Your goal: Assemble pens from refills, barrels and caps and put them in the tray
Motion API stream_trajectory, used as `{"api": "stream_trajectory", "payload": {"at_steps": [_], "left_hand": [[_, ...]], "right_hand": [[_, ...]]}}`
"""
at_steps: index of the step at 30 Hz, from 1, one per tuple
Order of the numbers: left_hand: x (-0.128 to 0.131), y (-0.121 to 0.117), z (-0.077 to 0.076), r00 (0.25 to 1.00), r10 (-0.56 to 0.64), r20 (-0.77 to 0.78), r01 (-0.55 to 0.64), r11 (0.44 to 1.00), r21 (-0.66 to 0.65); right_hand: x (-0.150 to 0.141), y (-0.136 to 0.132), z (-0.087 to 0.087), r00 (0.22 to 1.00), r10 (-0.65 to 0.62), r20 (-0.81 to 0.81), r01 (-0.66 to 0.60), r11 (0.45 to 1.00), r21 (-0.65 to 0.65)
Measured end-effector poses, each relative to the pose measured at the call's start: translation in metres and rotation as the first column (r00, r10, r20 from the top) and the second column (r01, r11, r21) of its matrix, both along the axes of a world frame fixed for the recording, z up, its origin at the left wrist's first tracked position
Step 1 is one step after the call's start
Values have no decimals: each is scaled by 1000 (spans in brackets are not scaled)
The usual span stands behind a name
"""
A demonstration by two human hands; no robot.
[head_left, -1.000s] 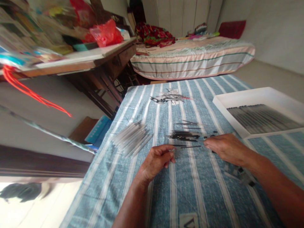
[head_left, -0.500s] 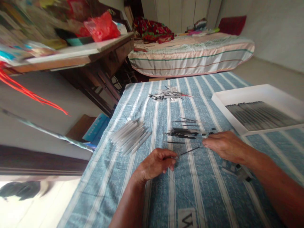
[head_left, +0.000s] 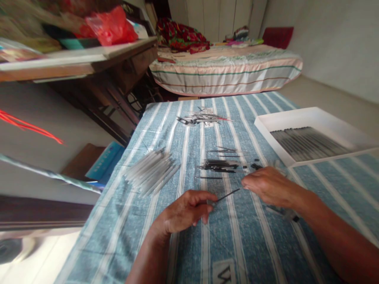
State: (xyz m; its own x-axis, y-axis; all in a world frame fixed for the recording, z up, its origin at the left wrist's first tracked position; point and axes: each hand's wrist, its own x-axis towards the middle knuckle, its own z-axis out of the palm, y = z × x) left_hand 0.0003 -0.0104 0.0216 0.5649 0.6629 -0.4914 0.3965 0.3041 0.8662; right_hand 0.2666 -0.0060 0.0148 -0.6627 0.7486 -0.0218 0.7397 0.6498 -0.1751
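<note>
My left hand (head_left: pixel 189 211) is closed in a pinch on a thin dark stick that looks like a pen refill (head_left: pixel 229 194), its free end pointing up to the right. My right hand (head_left: pixel 269 185) is closed, its fingertips just beyond that end; whatever they hold is hidden. Behind the hands lies a bundle of black refills (head_left: pixel 219 165), with a few loose ones around it. Small black caps or plugs (head_left: pixel 256 166) sit by my right fingers. On the left is a pile of pale grey pen barrels (head_left: pixel 152 171).
A white box (head_left: pixel 291 157) with a row of grey pens stands at the right. Small clear and black parts (head_left: pixel 284 213) lie under my right wrist. More dark and red sticks (head_left: pixel 204 118) lie at the far end of the striped cloth (head_left: pixel 189 256).
The view has swung slightly to the right. Both hands have come a little nearer to me, the left still pinching the refill and the right still by its free end.
</note>
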Motion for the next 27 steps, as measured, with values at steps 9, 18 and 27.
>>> {"api": "stream_trajectory", "payload": {"at_steps": [9,18,27], "left_hand": [[-1,1,-9,1000,0,29,-1,1000,23],[4,2,-16,997,-81,-11,82,996,24],[9,1,-11,986,-9,164,10,1000,-7]], "right_hand": [[1,-2,-2,999,3,-41,-3,1000,-10],[-18,-9,-8,997,76,-9,-76,997,29],[-41,-19,-4,805,152,-574,-111,988,107]]}}
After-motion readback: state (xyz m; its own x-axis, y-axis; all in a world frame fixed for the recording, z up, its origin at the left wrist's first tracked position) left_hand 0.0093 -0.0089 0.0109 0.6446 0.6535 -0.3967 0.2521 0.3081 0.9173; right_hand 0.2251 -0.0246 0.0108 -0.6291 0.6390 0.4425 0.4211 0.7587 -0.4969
